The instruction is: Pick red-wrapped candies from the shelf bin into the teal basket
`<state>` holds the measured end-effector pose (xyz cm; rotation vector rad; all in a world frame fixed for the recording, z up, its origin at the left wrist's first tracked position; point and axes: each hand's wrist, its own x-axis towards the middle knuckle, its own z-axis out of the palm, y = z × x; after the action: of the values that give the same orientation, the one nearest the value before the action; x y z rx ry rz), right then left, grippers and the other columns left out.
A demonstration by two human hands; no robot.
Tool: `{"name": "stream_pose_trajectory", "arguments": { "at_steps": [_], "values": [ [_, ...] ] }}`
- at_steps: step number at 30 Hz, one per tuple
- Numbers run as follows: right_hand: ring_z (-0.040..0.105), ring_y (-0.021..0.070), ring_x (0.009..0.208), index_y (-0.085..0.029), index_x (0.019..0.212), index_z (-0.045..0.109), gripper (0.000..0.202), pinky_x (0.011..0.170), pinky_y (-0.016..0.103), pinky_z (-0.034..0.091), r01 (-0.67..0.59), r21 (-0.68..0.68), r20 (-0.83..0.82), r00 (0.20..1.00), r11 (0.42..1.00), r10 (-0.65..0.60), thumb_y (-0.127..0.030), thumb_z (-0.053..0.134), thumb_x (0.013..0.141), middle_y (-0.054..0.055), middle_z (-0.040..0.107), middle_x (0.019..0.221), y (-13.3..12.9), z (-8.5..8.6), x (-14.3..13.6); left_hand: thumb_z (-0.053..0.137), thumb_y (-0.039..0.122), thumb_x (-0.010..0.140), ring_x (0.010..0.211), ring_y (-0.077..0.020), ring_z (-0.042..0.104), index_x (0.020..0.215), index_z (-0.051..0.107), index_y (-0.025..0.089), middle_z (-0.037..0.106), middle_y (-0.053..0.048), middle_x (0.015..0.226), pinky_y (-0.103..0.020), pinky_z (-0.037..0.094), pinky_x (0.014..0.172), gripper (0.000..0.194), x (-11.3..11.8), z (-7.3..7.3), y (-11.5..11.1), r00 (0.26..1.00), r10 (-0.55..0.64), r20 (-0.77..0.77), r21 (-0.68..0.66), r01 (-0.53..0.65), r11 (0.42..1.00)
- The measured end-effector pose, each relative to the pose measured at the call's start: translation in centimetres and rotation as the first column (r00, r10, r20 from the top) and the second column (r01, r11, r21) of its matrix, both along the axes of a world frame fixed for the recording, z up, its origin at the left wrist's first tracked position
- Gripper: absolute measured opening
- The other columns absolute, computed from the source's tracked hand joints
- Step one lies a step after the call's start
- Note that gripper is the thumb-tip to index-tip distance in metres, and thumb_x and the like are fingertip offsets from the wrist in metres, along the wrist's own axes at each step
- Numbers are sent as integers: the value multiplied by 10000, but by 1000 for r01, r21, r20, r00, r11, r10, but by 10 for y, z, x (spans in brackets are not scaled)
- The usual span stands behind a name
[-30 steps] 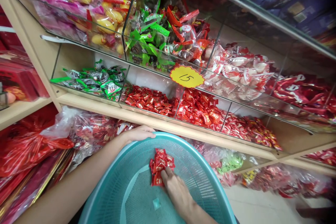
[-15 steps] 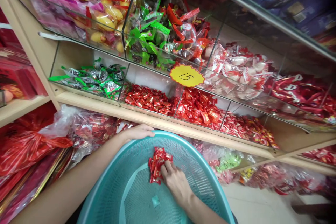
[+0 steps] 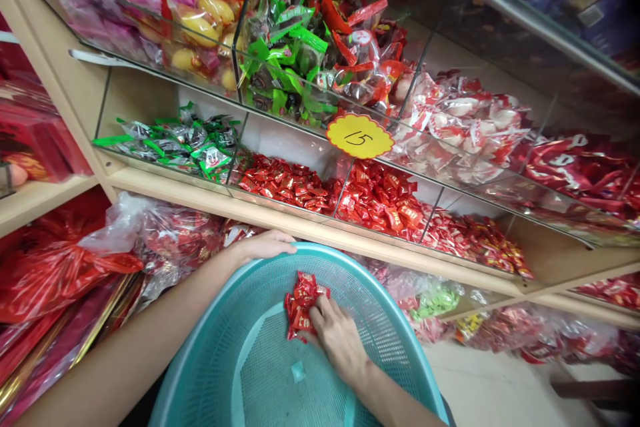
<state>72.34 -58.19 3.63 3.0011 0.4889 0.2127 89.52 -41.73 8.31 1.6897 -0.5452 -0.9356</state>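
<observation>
A teal mesh basket (image 3: 240, 373) stands below the shelf at the bottom centre. My left hand (image 3: 265, 245) is closed over its back-left rim. Inside the basket, several red wrapped candies (image 3: 301, 300) lie in a small heap against the far wall. My right hand (image 3: 337, 337) reaches in from the lower right, its curled fingers on the right side of these candies. The fingertips are partly hidden behind the hand and wrappers.
Above the basket, a wooden shelf edge (image 3: 300, 227) carries clear bins of red candies (image 3: 383, 200) and green-wrapped candies (image 3: 200, 143). A yellow tag (image 3: 359, 136) hangs over them. Bagged goods (image 3: 175, 240) lie beneath the shelf.
My right hand has shifted slightly within the basket and its fingers have curled a little around the candies. The view has moved slightly; my left hand stays on the rim.
</observation>
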Motion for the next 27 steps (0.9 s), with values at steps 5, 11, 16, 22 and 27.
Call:
{"name": "stream_pose_trajectory", "arguments": {
  "at_steps": [5, 11, 16, 22, 27],
  "values": [
    [546, 152, 696, -200, 777, 491, 293, 549, 242, 407, 108, 117, -32, 994, 987, -105, -461, 375, 839, 33, 493, 837, -15, 25, 7, 549, 378, 662, 721, -135, 516, 922, 612, 117, 606, -15, 798, -224, 380, 672, 374, 2, -3, 1, 999, -21, 33, -8, 21, 1000],
    [558, 137, 632, -210, 813, 515, 393, 540, 242, 394, 193, 194, -110, 979, 962, -174, -562, 338, 807, 31, 496, 871, -42, 31, 25, 544, 392, 669, 763, -156, 536, 947, 610, 122, 623, -28, 840, -230, 382, 674, 393, 2, -5, 0, 999, -23, 40, 9, 23, 1000],
    [577, 161, 702, -217, 837, 497, 341, 549, 244, 394, 156, 166, -160, 979, 974, -130, -524, 349, 824, 29, 513, 885, -36, 23, 25, 563, 399, 649, 702, -143, 531, 914, 613, 122, 622, -28, 802, -231, 382, 642, 386, 2, -6, 0, 1000, -13, 0, -10, 13, 1000],
    [578, 171, 724, -218, 871, 425, 249, 560, 259, 405, 148, 237, -140, 983, 960, -117, -461, 392, 829, 30, 527, 914, -22, 19, 32, 576, 416, 645, 668, -128, 520, 925, 604, 113, 625, -38, 824, -212, 353, 592, 413, -1, 0, 0, 999, -8, -30, -9, 8, 1000],
    [568, 156, 664, -221, 866, 374, 210, 544, 256, 403, 136, 311, -128, 987, 941, -101, -418, 430, 819, 17, 537, 881, -20, 15, 35, 578, 435, 642, 701, -139, 529, 933, 601, 119, 627, -45, 870, -210, 344, 582, 430, 0, -2, 1, 1000, -11, -22, -1, 11, 1000]
  ]
}}
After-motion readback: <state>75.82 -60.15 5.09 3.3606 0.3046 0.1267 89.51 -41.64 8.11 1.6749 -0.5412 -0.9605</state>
